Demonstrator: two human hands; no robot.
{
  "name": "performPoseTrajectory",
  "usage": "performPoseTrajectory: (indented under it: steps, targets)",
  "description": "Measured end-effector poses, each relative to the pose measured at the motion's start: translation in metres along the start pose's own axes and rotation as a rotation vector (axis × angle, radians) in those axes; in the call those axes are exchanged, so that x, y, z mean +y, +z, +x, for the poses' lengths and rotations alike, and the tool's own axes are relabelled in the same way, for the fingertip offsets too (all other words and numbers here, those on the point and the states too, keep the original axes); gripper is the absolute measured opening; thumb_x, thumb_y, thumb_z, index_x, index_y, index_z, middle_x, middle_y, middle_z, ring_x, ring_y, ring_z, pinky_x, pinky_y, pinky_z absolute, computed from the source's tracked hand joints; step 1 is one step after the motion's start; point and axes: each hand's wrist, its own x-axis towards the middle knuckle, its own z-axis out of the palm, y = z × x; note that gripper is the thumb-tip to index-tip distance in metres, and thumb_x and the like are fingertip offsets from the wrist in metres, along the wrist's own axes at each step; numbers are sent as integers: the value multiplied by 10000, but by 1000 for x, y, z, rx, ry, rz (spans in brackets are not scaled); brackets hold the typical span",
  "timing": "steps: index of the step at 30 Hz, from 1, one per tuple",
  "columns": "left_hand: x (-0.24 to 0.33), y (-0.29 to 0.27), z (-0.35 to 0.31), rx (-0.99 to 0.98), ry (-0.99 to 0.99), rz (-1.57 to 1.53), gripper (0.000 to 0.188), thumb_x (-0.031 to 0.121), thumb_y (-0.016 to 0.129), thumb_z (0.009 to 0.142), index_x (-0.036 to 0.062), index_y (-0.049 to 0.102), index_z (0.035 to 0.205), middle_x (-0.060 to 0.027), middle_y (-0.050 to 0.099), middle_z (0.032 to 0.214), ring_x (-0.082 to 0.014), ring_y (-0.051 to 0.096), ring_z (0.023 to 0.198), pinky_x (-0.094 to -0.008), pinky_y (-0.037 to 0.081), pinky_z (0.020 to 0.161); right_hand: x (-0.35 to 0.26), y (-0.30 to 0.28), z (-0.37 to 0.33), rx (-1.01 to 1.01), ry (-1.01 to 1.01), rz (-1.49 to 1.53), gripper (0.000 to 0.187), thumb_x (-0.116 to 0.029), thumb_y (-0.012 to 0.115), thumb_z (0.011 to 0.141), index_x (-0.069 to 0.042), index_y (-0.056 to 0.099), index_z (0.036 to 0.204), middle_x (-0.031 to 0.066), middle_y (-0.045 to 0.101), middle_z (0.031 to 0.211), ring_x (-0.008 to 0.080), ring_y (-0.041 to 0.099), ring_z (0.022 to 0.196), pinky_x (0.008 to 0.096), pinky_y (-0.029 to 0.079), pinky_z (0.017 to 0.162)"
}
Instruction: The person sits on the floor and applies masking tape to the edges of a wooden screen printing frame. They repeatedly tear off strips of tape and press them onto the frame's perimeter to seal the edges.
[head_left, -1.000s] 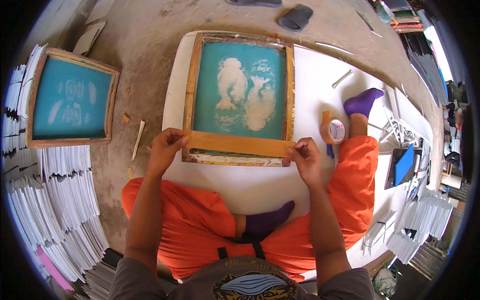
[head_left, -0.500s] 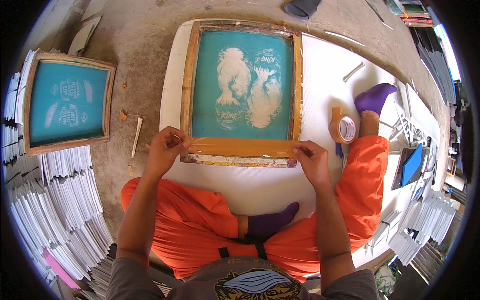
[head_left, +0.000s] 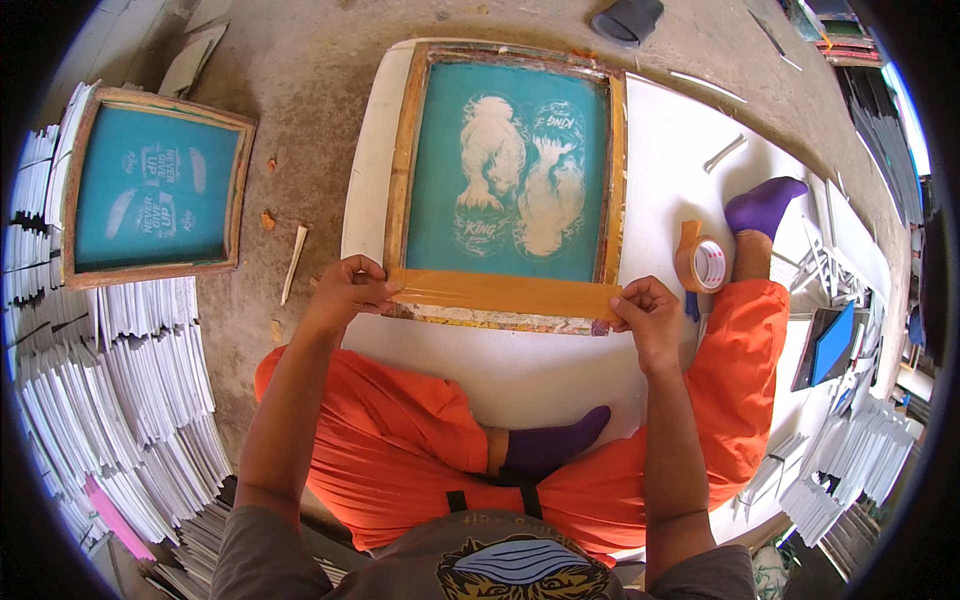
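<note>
A wooden-framed printing screen (head_left: pixel 404 170) with teal mesh and two pale animal designs lies flat in front of me. A strip of brown packing tape (head_left: pixel 510 293) stretches across its near end, over the mesh border and part of the near rail. My left hand (head_left: pixel 350 295) pinches the strip's left end beside the frame's near left corner. At the opposite end, my right hand (head_left: pixel 650 318) pinches the tape between thumb and fingers by the near right corner. Whether the strip's middle is stuck down, I cannot tell.
A brown tape roll (head_left: pixel 708 266) stands beside my right shin. The white board (head_left: pixel 680 130) lies under the screen. Another teal screen (head_left: pixel 240 190) rests at the left atop stacked white sheets (head_left: pixel 150 350). Off-cuts and a blue piece (head_left: pixel 833 336) lie at the right.
The whole view has shifted, so everything sits further right. Both hands keep hold of the tape ends at the same corners, and the strip's near edge hangs slightly differently over the rail.
</note>
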Motion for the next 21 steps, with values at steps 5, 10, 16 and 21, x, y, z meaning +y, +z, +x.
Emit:
performPoseTrajectory:
  steps: [5,10,16,21]
  targets:
    - [-3,-6,8,-5,54,232,239,77,853,852,27,646,959,-53,710,804,-110,646,686,-253,493,648,5,9,-1,8,-55,-85,65,20,725,916,12,683,965,58,702,791,87,648,657,245,561,586]
    - [-9,3,12,-30,276,294,181,68,821,883,7,660,939,-58,725,845,-102,656,731,-260,511,676,10,12,-2,-21,-143,-198,93,35,699,932,43,734,1018,62,720,862,90,652,702,242,552,623]
    - [-6,14,7,45,353,398,136,58,786,914,-4,680,971,-53,722,859,-108,678,783,-263,540,725,10,6,0,-101,-299,-458,143,37,683,931,44,759,1052,133,730,948,177,716,759,295,588,682]
    - [-12,13,8,71,313,350,143,72,796,911,-8,688,959,-49,725,845,-93,659,772,-265,531,704,17,6,1,-78,-247,-454,142,27,693,916,26,770,1034,165,734,946,229,732,795,332,580,706]
